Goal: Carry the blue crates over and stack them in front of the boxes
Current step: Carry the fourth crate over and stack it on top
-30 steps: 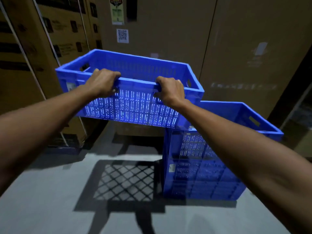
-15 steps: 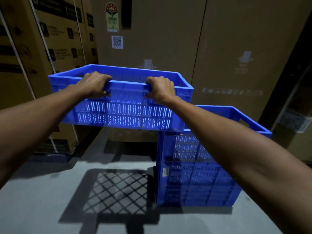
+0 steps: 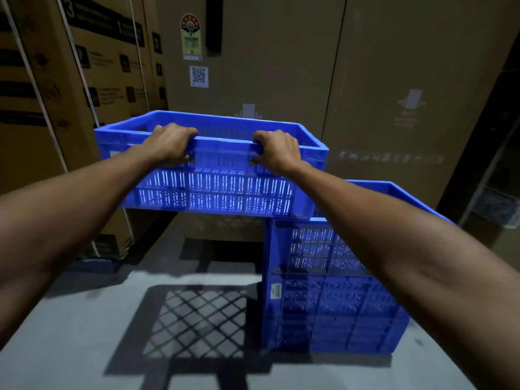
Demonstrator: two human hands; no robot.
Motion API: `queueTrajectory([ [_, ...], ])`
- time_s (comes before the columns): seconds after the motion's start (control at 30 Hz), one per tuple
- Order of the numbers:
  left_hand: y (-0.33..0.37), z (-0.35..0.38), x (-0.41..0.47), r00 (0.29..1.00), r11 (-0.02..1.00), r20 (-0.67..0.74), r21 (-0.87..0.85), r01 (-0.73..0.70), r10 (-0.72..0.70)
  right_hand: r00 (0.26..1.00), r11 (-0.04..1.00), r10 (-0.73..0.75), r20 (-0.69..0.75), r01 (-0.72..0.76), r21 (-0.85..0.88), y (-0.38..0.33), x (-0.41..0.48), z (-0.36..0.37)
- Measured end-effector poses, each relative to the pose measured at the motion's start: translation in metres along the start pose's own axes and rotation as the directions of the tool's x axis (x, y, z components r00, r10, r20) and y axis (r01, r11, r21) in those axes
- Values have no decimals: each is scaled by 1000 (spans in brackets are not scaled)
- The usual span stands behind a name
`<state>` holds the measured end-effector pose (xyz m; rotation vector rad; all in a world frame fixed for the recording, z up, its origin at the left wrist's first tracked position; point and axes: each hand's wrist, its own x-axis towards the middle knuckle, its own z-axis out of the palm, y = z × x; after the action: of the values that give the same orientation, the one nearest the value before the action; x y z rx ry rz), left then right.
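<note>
I hold a blue slotted crate (image 3: 213,192) in the air by its near long rim. My left hand (image 3: 168,143) grips the rim left of centre, my right hand (image 3: 277,152) right of centre. The crate hangs level above the grey floor and casts a lattice shadow below. Its right end overlaps the top left corner of a stack of blue crates (image 3: 332,291) standing on the floor at the right. Whether it touches that stack I cannot tell. Tall brown cardboard boxes (image 3: 281,66) rise directly behind both.
More printed cardboard boxes (image 3: 84,94) line the left side, bound with white straps. The grey floor (image 3: 70,319) stretches in front and to the left of the stack. A dark gap with a pale label lies at the far right (image 3: 498,204).
The held crate has dropped lower, levelled out and come nearer to the boxes, its right end now over the stack's corner. Both hands keep the same grip.
</note>
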<state>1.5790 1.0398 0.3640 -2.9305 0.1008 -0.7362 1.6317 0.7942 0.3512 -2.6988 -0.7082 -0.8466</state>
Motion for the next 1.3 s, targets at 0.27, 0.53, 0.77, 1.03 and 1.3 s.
queueTrajectory([
  [0.27,7,-2,3,999,1000,47,26,3,-4,999,1000,3,40,-4,9,5,-1,-5],
  [0.53,54,3,26,997,999,64,12,-46,45,997,998,58,42,-59,16,55,-14,-14],
  [0.77,98,9,42,993,998,95,-3,-65,65,996,997,80,37,-80,-20,101,-28,-23],
  [1.03,143,13,53,992,994,57,2,-113,113,998,996,48,-35,-51,-78,144,-43,-24],
  [1.3,197,18,66,982,982,-18,15,-190,191,991,994,67,-115,-76,-74,197,-60,-33],
])
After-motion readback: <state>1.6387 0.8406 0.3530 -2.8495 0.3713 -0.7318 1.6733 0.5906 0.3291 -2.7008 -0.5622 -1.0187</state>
